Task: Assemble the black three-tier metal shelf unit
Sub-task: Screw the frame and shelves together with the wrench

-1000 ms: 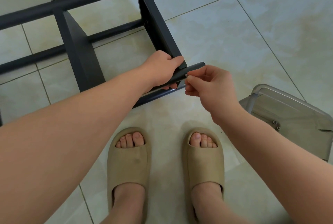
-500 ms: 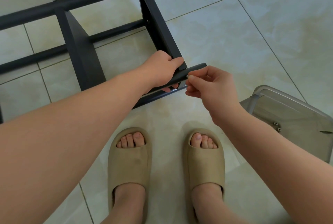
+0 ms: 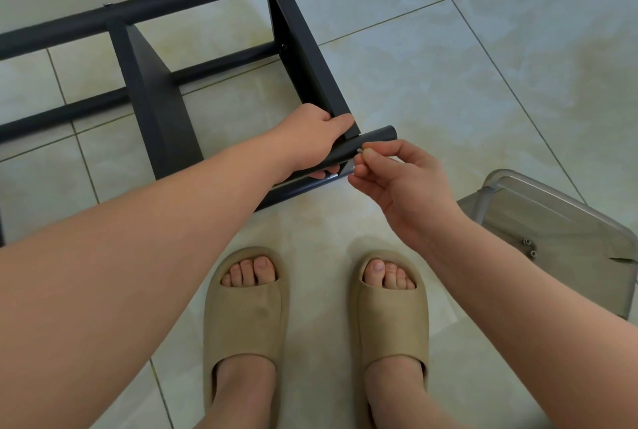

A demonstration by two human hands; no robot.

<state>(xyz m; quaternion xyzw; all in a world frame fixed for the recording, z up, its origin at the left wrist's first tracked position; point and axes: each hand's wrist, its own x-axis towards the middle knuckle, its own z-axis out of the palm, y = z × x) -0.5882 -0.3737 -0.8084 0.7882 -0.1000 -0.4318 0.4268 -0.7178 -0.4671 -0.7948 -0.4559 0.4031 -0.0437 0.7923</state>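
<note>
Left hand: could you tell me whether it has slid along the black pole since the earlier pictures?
No. The left hand still grips the black pole at the shelf panel's corner, equally far from the pole's end.

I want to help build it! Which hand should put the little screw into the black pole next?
Right. The right hand pinches the small silver screw at the round black metal pole, while the left hand grips that pole, steadying it.

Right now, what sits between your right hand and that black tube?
What looks like a small silvery screw, pinched by the right hand at the black tube; head view.
</note>
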